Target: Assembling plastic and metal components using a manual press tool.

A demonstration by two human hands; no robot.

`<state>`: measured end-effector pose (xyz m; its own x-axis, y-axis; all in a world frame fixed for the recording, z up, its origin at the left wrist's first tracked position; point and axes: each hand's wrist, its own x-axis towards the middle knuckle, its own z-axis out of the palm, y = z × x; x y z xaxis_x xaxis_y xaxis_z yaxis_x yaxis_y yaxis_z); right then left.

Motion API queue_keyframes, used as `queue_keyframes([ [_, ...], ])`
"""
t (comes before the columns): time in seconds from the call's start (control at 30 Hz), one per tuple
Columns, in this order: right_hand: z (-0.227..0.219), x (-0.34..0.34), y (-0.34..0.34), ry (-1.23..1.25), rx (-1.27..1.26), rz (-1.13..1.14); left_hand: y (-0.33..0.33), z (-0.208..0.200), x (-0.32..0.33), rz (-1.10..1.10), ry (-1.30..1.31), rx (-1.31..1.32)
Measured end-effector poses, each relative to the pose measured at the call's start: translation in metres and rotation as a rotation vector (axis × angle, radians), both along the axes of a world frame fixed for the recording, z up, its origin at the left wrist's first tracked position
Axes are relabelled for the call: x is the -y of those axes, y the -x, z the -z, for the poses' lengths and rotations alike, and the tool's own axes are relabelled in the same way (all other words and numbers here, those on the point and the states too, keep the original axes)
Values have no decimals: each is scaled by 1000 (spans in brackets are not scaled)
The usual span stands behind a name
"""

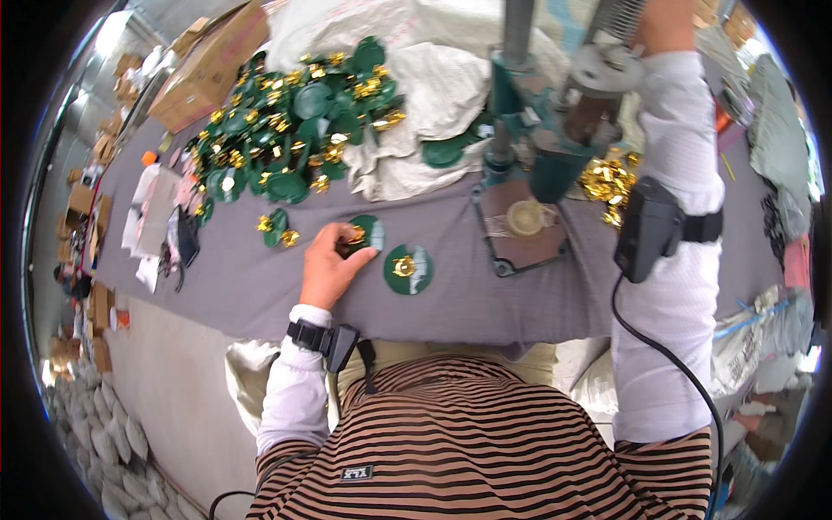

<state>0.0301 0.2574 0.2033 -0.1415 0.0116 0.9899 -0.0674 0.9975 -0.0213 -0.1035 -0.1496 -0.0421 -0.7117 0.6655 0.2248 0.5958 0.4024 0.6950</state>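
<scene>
My left hand grips a round green disc between thumb and fingers, low over the cloth. A shiny gold metal piece on that disc is partly covered by my fingertips. Just to its right, another green disc lies flat, with a gold piece at its middle and a pale patch on one side. Raised at the top right, my right hand is beside the upper part of a green hand press; its fingers are out of sight. A pale round piece sits on the press's base.
A heap of green discs with gold pieces covers the back left, beside white sacking. Loose gold pieces lie right of the press. A cardboard box stands behind the heap. Papers lie at the left edge of the grey tablecloth.
</scene>
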Motion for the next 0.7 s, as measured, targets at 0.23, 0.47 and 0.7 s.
queue_keyframes([
  [0.23,-5,37,8,578,-38,-413,-36,-25,-62,189,-90,169],
  [0.47,-6,41,-1,583,-96,-380,-96,-34,-160,478,-69,73],
  [0.7,-13,0,20,106,-131,111,-99,-32,-184,506,64,-89],
])
